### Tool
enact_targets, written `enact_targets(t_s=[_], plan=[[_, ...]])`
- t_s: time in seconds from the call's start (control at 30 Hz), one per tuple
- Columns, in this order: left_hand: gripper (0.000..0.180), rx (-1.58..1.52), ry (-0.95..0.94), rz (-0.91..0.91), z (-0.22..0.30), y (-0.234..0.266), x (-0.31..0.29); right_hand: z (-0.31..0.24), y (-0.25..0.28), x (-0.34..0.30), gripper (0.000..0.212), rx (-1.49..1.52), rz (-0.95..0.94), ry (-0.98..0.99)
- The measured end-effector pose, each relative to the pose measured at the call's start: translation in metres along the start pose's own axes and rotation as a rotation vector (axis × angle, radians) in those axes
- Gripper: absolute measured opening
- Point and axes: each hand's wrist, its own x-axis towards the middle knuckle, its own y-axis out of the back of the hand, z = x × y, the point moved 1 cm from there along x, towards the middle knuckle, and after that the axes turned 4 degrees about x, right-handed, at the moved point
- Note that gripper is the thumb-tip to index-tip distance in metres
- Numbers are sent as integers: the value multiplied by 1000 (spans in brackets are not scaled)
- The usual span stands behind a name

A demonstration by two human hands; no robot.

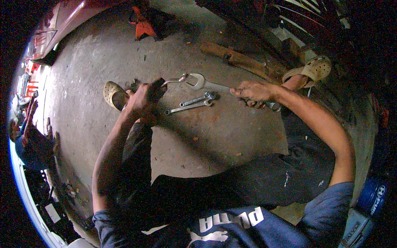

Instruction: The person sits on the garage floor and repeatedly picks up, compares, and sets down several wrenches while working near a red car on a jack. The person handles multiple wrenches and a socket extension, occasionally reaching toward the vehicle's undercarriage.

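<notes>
My right hand (pixel 255 93) is closed around the handle of a large combination wrench (pixel 211 86). Its open jaw points left, close to the end fitting of a bent metal rod (pixel 173 80); whether they touch I cannot tell. The rod sticks out of a dark part (pixel 157 87) that my left hand (pixel 142 99) grips, its fingers partly in shadow. Below the rod, between my feet, two smaller wrenches lie side by side on the concrete: a shorter wrench (pixel 194 100) and a longer wrench (pixel 188 108).
A wooden plank (pixel 244 61) lies ahead to the right. An orange jack stand (pixel 143 28) stands at the far side near a red vehicle (pixel 68 16). Tan clogs (pixel 112 95) are on my feet. Another person (pixel 31 140) is at the far left; a blue container (pixel 374 194) sits lower right.
</notes>
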Motion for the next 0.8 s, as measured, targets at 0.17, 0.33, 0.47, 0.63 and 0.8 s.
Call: enact_targets(t_s=[0.17,0.33,0.47,0.63,0.8], plan=[[33,32,90,-63,5,-4,-5,3,0,7,51,-110,-16,90],[36,-101,183,-120,7,-2,1,-2,0,3,54,-169,1,76],[33,43,167,-87,16,-6,-6,-10,-6,-3,57,-200,-6,-21],[27,129,152,-56,39,2,-11,-18,-12,-4,57,-164,-35,59],[25,222,189,-62,78,14,-17,-12,-19,-1,57,-75,-100,133]])
